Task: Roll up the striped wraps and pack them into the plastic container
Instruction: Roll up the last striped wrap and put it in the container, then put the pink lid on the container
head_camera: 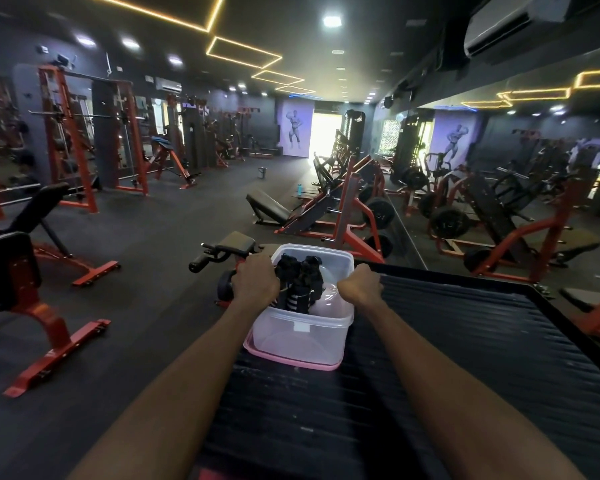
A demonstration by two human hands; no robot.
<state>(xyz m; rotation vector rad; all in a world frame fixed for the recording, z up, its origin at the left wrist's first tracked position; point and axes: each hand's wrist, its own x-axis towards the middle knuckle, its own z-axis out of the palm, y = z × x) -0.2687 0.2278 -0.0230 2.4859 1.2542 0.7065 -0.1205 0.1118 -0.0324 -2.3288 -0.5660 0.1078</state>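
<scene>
1. A person stands in a gym with both arms stretched forward, holding a clear plastic container [305,336] by its two long sides; the left hand [255,280] closes over the left rim and the right hand [360,285] over the right rim, each grip clamped on the container wall.

2. The two-sided hold appears chosen to keep the open box level, since there is no lid on top and the contents could tip out if it were carried by one edge.

3. The striped wraps [300,284] sit rolled inside the container, bunched toward its far left end and standing more or less upright; white stripes show on the nearest roll, the rest read as dark bundles. How many rolls there are cannot be told.

4. A pink lid [293,361] lies under the container like a tray, probably parked there so it stays with the box until closing.

5. The container is at the near-left edge of a dark ribbed worktop [447,341]; whether its base rests on the surface or is lifted just clear cannot be told.

6. With the wraps already inside, the packing looks essentially finished, and what seems left is to set the box down squarely or fit the lid.

7. Red-framed benches [39,306] and weight machines fill the floor beyond.
</scene>
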